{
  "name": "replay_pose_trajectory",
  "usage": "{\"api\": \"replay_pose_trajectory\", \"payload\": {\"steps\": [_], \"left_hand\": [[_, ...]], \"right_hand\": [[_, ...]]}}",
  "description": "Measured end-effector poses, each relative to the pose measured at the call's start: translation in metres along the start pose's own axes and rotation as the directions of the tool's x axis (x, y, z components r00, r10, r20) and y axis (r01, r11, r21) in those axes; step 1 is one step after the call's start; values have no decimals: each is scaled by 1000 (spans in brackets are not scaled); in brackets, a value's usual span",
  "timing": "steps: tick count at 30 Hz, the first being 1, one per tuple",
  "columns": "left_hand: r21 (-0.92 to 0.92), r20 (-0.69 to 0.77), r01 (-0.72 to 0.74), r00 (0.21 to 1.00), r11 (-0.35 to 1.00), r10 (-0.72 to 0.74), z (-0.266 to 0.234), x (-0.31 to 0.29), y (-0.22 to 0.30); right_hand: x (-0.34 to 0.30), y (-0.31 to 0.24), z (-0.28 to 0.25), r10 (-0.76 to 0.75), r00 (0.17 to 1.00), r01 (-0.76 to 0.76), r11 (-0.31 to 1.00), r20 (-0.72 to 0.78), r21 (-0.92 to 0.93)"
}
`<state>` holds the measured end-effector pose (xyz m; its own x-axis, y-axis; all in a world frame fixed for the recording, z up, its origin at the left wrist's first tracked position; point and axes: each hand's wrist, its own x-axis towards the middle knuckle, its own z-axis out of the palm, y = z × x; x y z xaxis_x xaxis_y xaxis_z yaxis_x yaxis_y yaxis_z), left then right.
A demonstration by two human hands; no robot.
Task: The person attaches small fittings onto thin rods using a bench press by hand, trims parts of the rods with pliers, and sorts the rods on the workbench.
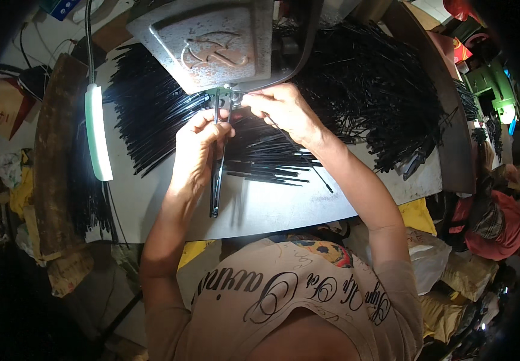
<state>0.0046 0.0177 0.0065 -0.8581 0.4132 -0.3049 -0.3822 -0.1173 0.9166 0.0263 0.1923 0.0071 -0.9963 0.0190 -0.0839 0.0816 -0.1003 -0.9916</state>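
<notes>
A grey metal machine head with a raised umbrella-shaped emblem hangs at the top middle, over a pale worktable. Just below it, my left hand is closed around a few thin black umbrella ribs, whose lower ends point toward me. To its right, my right hand pinches close beside the machine's small metal working part. Another slender black rib slants down from under that hand, seemingly held in it. The exact contact at the fingertips is too small to make out.
Large heaps of black ribs cover the back and right of the worktable, with another pile on the left. A lit lamp on a flexible neck stands at the left. Bags and sacks lie beyond the table's right edge.
</notes>
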Motion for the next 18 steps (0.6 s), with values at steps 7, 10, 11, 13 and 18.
{"api": "replay_pose_trajectory", "payload": {"steps": [7,10,11,13,18], "left_hand": [[-54,-30,-30,999,998,28,1,-3,-1],[-56,-26,-36,999,998,35,3,-3,-1],[-49,-29,-30,999,998,28,3,-4,-1],[-43,-32,-23,999,999,22,3,-3,-1],[-16,6,-14,1000,1000,15,1,-3,-2]], "right_hand": [[1,2,1,-12,999,12,1000,51,-1],[1,2,1,-7,999,6,1000,43,12],[1,4,0,-21,998,21,1000,53,0],[1,4,0,-35,997,36,999,62,-12],[2,2,5,-51,999,51,999,15,4]]}}
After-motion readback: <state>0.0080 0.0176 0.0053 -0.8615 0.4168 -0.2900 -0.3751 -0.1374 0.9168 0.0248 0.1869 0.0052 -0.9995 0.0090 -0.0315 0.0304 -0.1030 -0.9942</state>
